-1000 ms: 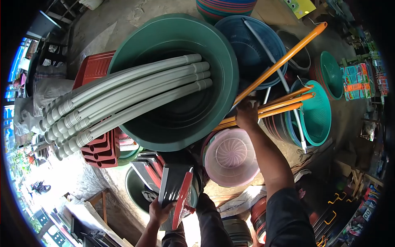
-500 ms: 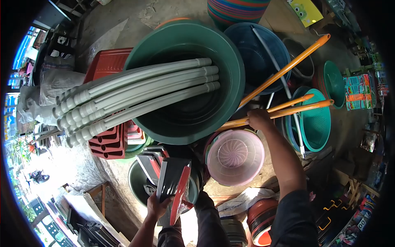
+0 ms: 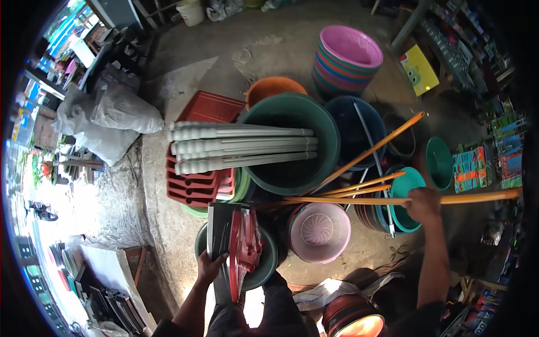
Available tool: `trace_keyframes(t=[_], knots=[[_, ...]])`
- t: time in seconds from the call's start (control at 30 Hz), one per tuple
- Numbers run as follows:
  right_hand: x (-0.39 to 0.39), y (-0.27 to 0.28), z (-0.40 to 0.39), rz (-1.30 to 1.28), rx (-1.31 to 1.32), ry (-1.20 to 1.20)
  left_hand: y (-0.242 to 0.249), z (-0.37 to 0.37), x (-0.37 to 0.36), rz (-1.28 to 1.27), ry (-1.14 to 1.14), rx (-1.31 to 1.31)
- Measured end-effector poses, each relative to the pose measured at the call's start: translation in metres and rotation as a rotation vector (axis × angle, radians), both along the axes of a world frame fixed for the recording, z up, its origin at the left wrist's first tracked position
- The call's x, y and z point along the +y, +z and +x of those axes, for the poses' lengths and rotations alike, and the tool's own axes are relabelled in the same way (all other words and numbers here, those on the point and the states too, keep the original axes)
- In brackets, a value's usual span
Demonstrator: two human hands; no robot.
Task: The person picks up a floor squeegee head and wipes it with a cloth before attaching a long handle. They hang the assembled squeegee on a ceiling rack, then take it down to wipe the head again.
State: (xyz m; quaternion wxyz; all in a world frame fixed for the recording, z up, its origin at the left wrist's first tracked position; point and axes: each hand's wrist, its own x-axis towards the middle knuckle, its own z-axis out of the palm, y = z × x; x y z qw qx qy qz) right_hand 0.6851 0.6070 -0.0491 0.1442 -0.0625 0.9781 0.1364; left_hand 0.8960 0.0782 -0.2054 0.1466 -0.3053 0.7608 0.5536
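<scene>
We judge this pole handling: the right hand (image 3: 424,205) grips an orange pole (image 3: 382,200), the left hand (image 3: 210,267) apparent dustpans (image 3: 219,230); moving the pole calls for clearance above the teal basket (image 3: 411,181).

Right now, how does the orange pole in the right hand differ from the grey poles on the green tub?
The orange pole is gripped in the right hand; the grey poles rest across the green tub, their left ends jutting past its rim. The orange pole is bright; the grey poles are pale. The grey poles have bulging left ends; the orange pole's shaft looks plain. Both are long and slim, roughly sideways.
</scene>
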Motion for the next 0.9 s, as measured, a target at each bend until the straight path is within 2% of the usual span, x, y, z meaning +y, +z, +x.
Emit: trace_keyframes(t=[0.1, 0.17, 0.23, 0.3, 0.33, 0.4, 0.43, 0.5, 0.6, 0.67, 0.7, 0.73, 0.83, 0.9], knots=[[-0.005, 0.093, 0.042, -0.103, 0.165, -0.020, 0.007, 0.010, -0.035, 0.102, 0.078, 0.055], [-0.019, 0.161, 0.080, -0.073, 0.296, 0.065, 0.004, 0.019, -0.062, 0.160, 0.169, 0.075], [-0.024, 0.226, 0.108, -0.080, 0.240, 0.069, 0.015, 0.025, -0.086, 0.171, 0.245, 0.107], [-0.049, 0.280, 0.147, -0.132, 0.421, 0.223, 0.026, 0.030, -0.110, 0.175, 0.282, 0.101], [-0.050, 0.298, 0.161, -0.131, 0.429, 0.252, 0.026, 0.037, -0.123, 0.172, 0.304, 0.070], [-0.054, 0.324, 0.179, -0.219, 0.279, 0.010, 0.015, 0.048, -0.146, 0.008, 0.327, 0.040], [-0.068, 0.332, 0.188, -0.215, 0.280, 0.028, 0.018, 0.055, -0.155, 0.058, 0.318, -0.008], [-0.110, 0.347, 0.209, -0.851, 0.291, -0.350, 0.017, 0.071, -0.173, 0.034, 0.295, 0.008], [-0.127, 0.372, 0.222, -0.782, 0.170, -0.163, 0.033, 0.097, -0.193, -0.025, 0.248, -0.005], [-0.145, 0.382, 0.231, -0.819, 0.192, -0.130, 0.038, 0.114, -0.208, 0.003, 0.224, -0.017], [-0.153, 0.387, 0.235, -0.864, 0.213, -0.112, 0.022, 0.122, -0.216, 0.011, 0.235, -0.009], [-0.162, 0.390, 0.238, -0.857, 0.216, -0.098, -0.006, 0.131, -0.224, 0.003, 0.306, 0.035], [-0.184, 0.387, 0.237, -0.824, 0.309, -0.011, -0.004, 0.147, -0.237, 0.059, 0.422, 0.056], [-0.195, 0.386, 0.234, -0.683, 0.417, 0.091, -0.003, 0.156, -0.244, 0.121, 0.459, 0.029]])
